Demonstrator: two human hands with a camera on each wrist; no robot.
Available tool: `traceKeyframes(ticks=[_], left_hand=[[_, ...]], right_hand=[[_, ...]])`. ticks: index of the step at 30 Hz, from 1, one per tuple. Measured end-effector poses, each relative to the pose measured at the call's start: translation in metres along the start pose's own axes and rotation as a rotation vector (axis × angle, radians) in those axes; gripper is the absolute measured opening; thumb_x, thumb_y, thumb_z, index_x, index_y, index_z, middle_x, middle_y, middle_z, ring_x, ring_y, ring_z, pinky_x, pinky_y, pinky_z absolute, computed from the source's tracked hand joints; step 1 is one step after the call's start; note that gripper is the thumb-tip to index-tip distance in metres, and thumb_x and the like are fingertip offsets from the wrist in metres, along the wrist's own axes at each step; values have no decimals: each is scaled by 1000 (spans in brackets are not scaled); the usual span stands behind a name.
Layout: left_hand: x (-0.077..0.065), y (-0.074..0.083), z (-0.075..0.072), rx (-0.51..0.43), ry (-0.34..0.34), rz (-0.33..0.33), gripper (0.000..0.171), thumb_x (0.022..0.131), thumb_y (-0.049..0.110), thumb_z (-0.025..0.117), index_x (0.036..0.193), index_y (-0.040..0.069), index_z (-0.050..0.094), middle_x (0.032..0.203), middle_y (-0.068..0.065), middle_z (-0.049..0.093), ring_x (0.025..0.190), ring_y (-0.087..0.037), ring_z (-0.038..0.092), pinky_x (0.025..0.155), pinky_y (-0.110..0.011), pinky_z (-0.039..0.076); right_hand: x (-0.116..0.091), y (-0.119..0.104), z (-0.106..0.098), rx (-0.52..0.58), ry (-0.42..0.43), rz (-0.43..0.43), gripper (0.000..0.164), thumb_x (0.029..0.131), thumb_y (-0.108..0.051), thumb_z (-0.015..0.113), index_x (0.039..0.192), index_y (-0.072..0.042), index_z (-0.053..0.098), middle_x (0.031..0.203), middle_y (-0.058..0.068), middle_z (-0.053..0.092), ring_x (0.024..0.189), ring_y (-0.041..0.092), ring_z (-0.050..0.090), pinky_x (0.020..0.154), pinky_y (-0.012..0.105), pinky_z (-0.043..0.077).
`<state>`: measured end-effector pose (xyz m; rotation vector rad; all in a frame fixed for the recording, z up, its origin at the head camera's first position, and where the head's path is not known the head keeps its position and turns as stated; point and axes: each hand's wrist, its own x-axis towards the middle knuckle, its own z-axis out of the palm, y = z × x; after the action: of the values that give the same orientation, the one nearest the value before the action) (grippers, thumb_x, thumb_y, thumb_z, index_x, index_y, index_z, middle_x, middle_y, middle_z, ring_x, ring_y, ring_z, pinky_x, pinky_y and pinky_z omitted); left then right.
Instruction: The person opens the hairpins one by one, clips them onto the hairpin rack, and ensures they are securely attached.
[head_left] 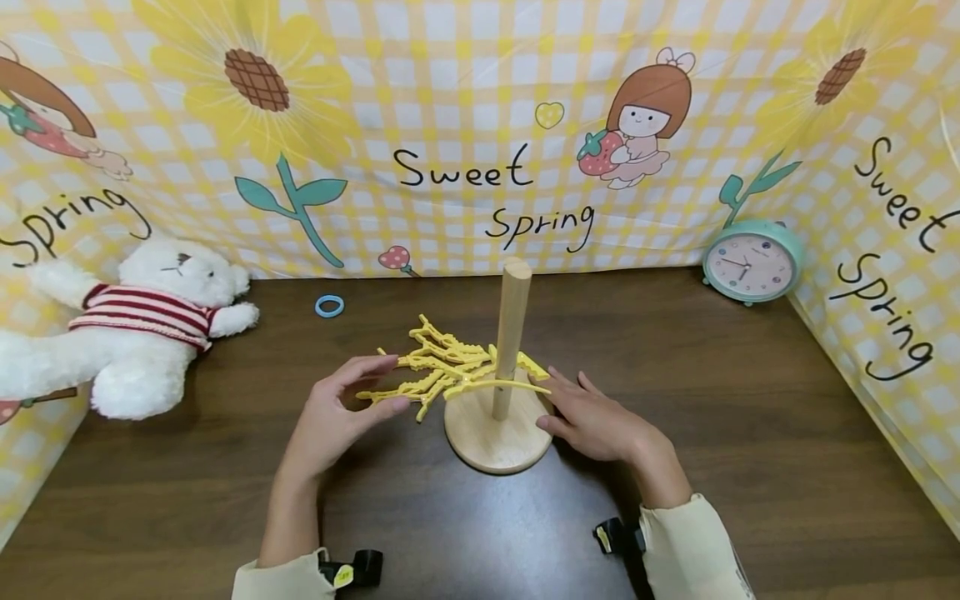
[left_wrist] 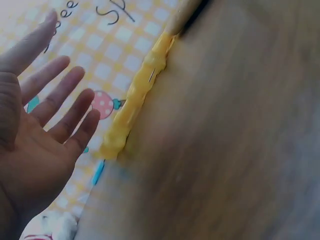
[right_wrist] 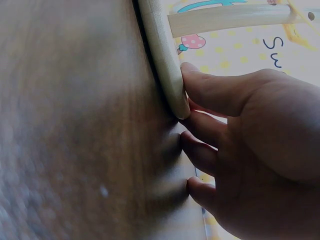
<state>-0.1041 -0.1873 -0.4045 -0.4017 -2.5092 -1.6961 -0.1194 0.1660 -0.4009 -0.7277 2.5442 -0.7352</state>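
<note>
A light wooden post rises from a round wooden base [head_left: 495, 450] in the head view. Yellow knobbly, branching pieces [head_left: 442, 362] spread leftward by the post [head_left: 513, 317]; a thin curved yellow strip crosses in front of it. My left hand [head_left: 333, 412] is beside the branches' left ends, fingers spread. In the left wrist view its palm faces the yellow bumpy piece [left_wrist: 135, 100], with a gap between. At the base's right side, my right hand [head_left: 600, 421] has its thumb and index finger touching the rim [right_wrist: 167, 70]. How the yellow pieces join the post is hard to make out.
On the left sits a white teddy bear [head_left: 142, 325] in a striped top. A blue ring [head_left: 329, 306] lies on the dark wooden table [head_left: 420, 525] near the back. A mint alarm clock [head_left: 753, 262] stands back right. Printed checked cloth [head_left: 465, 100] hangs behind.
</note>
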Motion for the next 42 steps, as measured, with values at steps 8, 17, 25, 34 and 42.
traceKeyframes(ticks=[8, 17, 25, 34, 42], left_hand=[[-3, -9, -15, 94, -1, -76, 54, 85, 23, 85, 134, 9, 65, 134, 0, 61, 120, -28, 58, 97, -32, 49], [-7, -17, -23, 129, -86, -171, 59, 85, 31, 85, 137, 12, 63, 136, -7, 61, 120, -25, 55, 98, -27, 44], [-9, -21, -27, 211, -81, -219, 60, 85, 31, 85, 136, 9, 63, 133, -10, 63, 115, -25, 57, 94, -27, 45], [-5, -24, -26, 316, -102, -255, 57, 85, 22, 85, 134, 5, 63, 127, -13, 65, 110, -29, 58, 95, -47, 46], [-6, -22, -26, 320, -76, -281, 54, 87, 20, 83, 135, 5, 63, 128, -13, 65, 110, -27, 59, 94, -46, 48]], right_hand=[[0, -1, 0, 6, -5, 11, 58, 106, -25, 57, 157, -5, 36, 162, 13, 33, 154, 29, 13, 123, 54, 1], [0, 0, -1, 10, -5, 13, 58, 106, -25, 57, 157, -6, 36, 162, 12, 33, 154, 28, 13, 123, 54, 1], [-1, 0, -1, 24, -5, 9, 59, 105, -24, 57, 157, -6, 35, 162, 12, 32, 154, 29, 14, 122, 55, 1], [-1, 1, -1, 26, -3, 12, 59, 105, -25, 57, 157, -5, 36, 162, 11, 33, 154, 28, 13, 122, 55, 1], [-1, 0, -1, 31, 3, 7, 58, 105, -24, 57, 156, -6, 37, 162, 12, 33, 154, 29, 14, 122, 55, 1]])
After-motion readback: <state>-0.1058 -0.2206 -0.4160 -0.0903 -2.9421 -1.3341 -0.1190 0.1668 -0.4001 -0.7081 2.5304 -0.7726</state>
